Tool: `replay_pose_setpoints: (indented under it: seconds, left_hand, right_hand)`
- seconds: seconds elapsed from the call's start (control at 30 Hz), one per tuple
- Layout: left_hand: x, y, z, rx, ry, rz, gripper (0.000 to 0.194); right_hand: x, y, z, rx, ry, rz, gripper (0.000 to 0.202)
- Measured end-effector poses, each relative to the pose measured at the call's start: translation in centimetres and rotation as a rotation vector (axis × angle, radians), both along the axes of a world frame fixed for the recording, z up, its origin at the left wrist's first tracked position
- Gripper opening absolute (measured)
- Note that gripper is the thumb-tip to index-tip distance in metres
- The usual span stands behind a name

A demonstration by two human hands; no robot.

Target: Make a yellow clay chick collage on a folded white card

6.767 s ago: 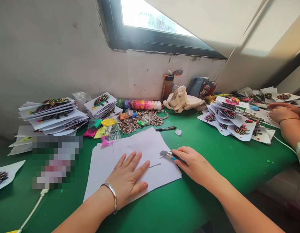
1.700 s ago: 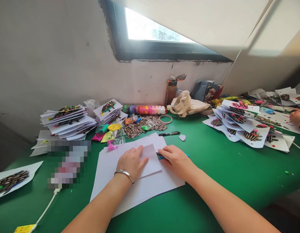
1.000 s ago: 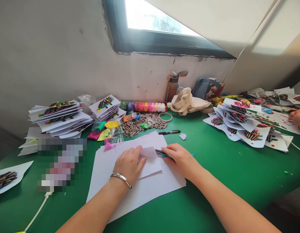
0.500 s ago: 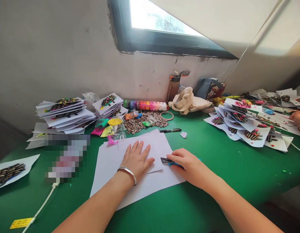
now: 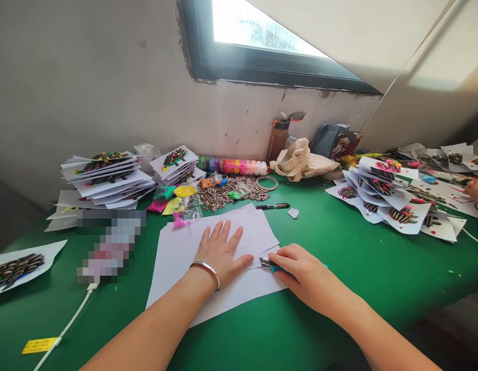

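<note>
The left hand (image 5: 220,255) lies flat with spread fingers on a stack of plain white paper sheets (image 5: 171,263), gripping nothing; the right hand (image 5: 302,273) is closed around a slim utility knife with a blue handle and dark blade (image 5: 268,263). The knife is over the stack's right side, its tip beside a paper edge near the left thumb; whether it touches cannot be told. The stack lies on a green table (image 5: 239,340). At its far left corner, small clear plastic bags (image 5: 180,219) hold pink, yellow and green clay-like lumps. Just beyond the stack is a loose heap of striped seeds (image 5: 217,197); a black pen (image 5: 275,206) lies by its far right corner. Farther beyond the stack, a long clear plastic pack (image 5: 239,166) holds a multicoloured row. Beyond it to the right are a translucent brown bottle (image 5: 278,140) and a slumped beige cloth bag (image 5: 300,162), contents indiscernible.
</note>
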State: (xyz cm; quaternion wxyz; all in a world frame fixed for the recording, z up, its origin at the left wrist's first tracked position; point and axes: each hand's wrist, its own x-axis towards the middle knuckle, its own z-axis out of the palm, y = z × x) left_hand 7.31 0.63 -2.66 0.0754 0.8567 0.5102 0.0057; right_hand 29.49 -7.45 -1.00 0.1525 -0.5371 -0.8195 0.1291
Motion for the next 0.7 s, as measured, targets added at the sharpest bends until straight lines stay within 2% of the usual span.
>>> replay_pose_setpoints:
  seconds: [0.27,0.5,0.7]
  left_hand:
    - [0.0,0.0,0.0,-0.016,0.0,0.01,0.075]
    - [0.0,-0.1,0.1,-0.014,0.0,0.009,0.075]
    - [0.0,0.1,0.0,-0.016,-0.001,0.006,0.074]
  right_hand:
    - [-0.2,-0.4,0.4,0.022,-0.028,-0.005,0.032]
    - [-0.1,-1.1,0.0,0.017,-0.015,-0.024,0.037]
    - [-0.7,-1.5,-0.1,0.022,-0.036,-0.038,0.033]
